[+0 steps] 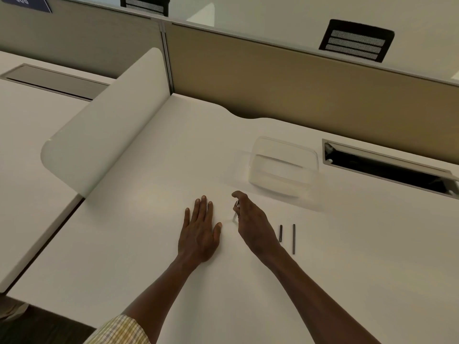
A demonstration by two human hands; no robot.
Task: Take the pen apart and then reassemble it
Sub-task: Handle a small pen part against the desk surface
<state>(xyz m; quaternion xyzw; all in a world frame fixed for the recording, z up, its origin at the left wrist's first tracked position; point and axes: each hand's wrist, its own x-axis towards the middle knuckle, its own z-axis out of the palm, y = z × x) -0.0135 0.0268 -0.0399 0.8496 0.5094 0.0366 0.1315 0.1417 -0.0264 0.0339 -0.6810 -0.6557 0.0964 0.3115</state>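
My left hand [200, 228] lies flat on the white desk [154, 244], palm down, fingers spread, holding nothing. Just to its right, my right hand [250, 219] is curled around a small pale pen part [236, 211], mostly hidden by the fingers; its lower end points down at the desk. Two dark pen parts lie on the desk to the right of my right wrist: a short thick piece [281, 233] and a longer thin rod [294, 239], side by side and apart.
A clear plastic container [283, 167] stands just beyond my right hand. A dark cable slot [387, 167] is cut into the desk at the back right. A white curved divider [106, 125] rises at the left, a tan partition [298, 85] behind.
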